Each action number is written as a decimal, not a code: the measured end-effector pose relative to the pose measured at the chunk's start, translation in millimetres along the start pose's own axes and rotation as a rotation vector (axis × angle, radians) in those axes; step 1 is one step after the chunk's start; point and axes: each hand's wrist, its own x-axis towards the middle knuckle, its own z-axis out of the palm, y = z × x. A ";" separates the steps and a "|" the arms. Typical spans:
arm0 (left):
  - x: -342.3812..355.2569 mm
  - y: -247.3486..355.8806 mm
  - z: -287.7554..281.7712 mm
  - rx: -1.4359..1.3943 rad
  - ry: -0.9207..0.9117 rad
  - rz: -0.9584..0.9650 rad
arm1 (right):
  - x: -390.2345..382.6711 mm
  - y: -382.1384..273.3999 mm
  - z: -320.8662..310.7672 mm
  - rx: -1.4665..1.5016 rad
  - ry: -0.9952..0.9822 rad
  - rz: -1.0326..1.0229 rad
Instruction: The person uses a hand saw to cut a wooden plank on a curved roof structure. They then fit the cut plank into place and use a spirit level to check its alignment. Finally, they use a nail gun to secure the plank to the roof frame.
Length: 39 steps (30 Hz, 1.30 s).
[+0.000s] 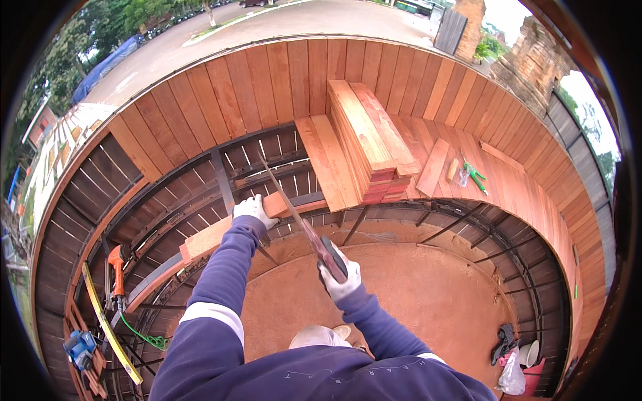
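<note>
One plank (231, 228) lies across the dark steel frame (221, 175), its far end near the laid decking. The left hand (254, 208), gloved, presses flat on it, fingers spread rather than gripping, apparently to steady it. The right hand (340, 277) is clenched on the handle of a handsaw (294, 210), whose blade slants across the plank beside the left hand. A plank stack (371, 144) sits just beyond; an orange drill (117, 266) and yellow level (107, 324) lie well left, clear of the saw.
</note>
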 end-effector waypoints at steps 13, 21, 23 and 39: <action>-8.1 5.9 1.2 -0.014 0.096 0.034 | 22.6 -0.4 8.0 -0.006 0.060 -0.096; -2.3 0.3 6.8 0.052 0.004 -0.002 | -111.0 -21.6 -61.1 0.021 -0.041 0.171; 0.6 4.0 8.1 0.044 0.044 0.002 | -76.2 -5.1 -49.0 0.051 -0.034 0.142; 0.3 4.4 9.5 0.004 0.039 0.005 | -66.4 1.3 -37.3 0.096 -0.011 0.178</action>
